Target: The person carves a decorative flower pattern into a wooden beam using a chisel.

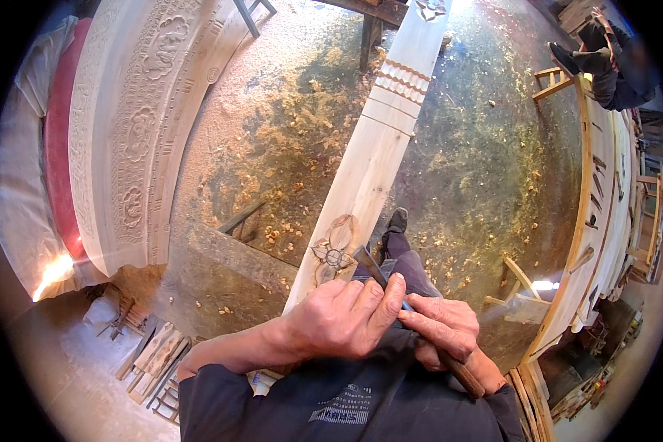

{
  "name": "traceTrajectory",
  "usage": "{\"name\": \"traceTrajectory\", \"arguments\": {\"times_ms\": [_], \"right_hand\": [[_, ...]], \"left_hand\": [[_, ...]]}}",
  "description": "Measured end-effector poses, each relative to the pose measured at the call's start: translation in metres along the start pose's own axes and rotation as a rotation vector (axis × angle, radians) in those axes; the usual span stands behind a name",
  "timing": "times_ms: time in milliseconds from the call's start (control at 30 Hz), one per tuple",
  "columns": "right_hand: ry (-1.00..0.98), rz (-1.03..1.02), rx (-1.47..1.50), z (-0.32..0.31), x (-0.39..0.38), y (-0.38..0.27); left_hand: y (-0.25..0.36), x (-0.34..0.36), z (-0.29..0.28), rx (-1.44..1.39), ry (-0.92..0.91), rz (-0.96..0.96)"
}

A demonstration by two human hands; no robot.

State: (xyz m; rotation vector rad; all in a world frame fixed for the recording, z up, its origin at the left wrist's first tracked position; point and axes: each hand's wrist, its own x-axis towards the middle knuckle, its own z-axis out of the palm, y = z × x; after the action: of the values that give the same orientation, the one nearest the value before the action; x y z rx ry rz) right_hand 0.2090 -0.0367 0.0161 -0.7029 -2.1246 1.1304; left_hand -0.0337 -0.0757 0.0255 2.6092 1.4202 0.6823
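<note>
While the left hand (339, 317) grips the chisel (373, 268) near its blade and the right hand (443, 328) wraps its handle | its tip's at the plank (368, 169), just beside the carved flower (333, 257) | contact? Can't tell!

Head view from a wide fisheye camera at the wearer's head, facing steeply down and forward. The dark cloth shirt with pale print (427, 405) lies close below, at the near edge; the long, pale, partly carved wooden plank (372, 162) recedes from near to far. Black rounding bounds the field left and right.
</note>
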Motion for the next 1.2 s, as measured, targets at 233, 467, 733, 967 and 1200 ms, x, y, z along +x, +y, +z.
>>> {"name": "traceTrajectory", "arguments": {"times_ms": [233, 467, 733, 967, 1200], "right_hand": [[0.011, 0.056, 0.054, 0.006, -0.006, 0.010], [0.064, 0.075, 0.030, 0.000, -0.014, 0.006], [0.078, 0.065, 0.074, 0.004, -0.013, 0.010], [0.048, 0.120, 0.102, 0.001, -0.011, 0.008], [0.035, 0.102, 0.094, -0.002, -0.008, 0.009]], "left_hand": [[0.001, -0.003, 0.003, -0.023, -0.037, -0.040], [0.000, 0.000, 0.002, -0.029, -0.009, -0.027], [0.001, -0.002, 0.004, -0.021, -0.017, -0.030], [0.001, -0.002, 0.005, -0.043, -0.021, -0.053], [0.001, 0.000, 0.002, -0.027, -0.046, -0.055]]}}
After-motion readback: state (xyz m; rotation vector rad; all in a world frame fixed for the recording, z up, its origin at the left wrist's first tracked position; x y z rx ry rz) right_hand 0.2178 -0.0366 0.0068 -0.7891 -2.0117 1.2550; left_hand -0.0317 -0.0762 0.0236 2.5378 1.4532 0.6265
